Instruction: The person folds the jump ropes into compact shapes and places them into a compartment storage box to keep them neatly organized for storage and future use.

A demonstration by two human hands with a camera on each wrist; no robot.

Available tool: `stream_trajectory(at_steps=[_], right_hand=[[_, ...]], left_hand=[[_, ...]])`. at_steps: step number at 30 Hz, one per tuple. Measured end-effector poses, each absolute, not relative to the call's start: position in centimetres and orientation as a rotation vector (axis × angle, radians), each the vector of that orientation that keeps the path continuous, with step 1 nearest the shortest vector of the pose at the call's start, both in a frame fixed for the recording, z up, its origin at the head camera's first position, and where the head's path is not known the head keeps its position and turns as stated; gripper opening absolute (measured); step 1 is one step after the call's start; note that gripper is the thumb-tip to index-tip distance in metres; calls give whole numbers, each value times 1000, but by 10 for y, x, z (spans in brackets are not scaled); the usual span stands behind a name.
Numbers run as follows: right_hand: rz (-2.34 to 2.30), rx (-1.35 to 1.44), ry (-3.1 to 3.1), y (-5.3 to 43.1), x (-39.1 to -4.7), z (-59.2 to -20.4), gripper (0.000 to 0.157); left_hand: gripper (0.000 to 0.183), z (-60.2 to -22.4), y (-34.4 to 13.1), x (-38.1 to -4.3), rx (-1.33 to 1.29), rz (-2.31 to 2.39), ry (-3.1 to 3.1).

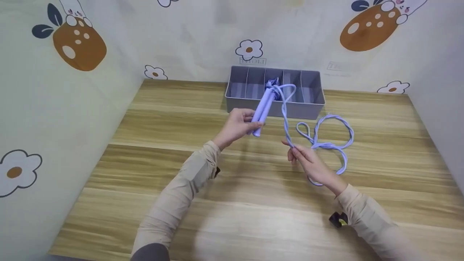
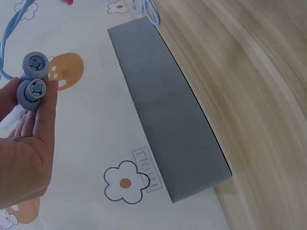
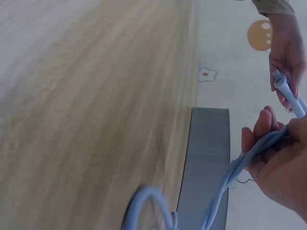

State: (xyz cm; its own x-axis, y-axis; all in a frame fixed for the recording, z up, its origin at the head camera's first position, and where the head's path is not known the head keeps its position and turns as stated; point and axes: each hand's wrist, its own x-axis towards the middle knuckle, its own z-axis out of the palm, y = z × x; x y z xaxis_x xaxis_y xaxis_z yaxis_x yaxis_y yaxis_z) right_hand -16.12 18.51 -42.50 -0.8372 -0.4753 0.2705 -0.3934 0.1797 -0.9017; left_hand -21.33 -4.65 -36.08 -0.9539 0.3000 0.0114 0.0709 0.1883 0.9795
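My left hand (image 1: 237, 126) grips 2 pale-blue cylindrical handles (image 1: 261, 105), axis near-to-far; nearer and right, my right hand (image 1: 310, 163) pinches twisted pale-blue cord (image 1: 285, 117).

Head cam: up high on person's side of table (image 1: 253, 206), facing fwd + down, widest + furthest off; gets box (image 1: 306, 111), wall (image 1: 199, 47) behind, left hand (image 1: 236, 126), right hand (image 1: 311, 164) & both sleeves (image 1: 173, 206). L wrist cam: v close to left hand, looking fwd at wall + box front, view rolled so table's on R of frame, ends of handles (image 2: 36, 64) pointing at lens. R wrist cam: low over table, rolled approx sideways: table fills L, wall on R; right hand close at R edge, left hand further off, above it in frame. Overlap: box front + left hand in all 3; head & R wrist also share right hand + rope (image 3: 234, 171).
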Motion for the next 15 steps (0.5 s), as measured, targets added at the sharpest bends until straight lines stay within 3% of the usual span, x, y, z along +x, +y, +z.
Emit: stream_trajectory(at_steps=[7, 15], right_hand=[[-1738, -866, 2490, 196, -161, -435, 21], [-1133, -939, 2649, 198, -178, -433, 19]], left_hand=[[24, -365, -50, -214, 304, 1917, 2225], [28, -368, -42, -212, 446, 1945, 2143]])
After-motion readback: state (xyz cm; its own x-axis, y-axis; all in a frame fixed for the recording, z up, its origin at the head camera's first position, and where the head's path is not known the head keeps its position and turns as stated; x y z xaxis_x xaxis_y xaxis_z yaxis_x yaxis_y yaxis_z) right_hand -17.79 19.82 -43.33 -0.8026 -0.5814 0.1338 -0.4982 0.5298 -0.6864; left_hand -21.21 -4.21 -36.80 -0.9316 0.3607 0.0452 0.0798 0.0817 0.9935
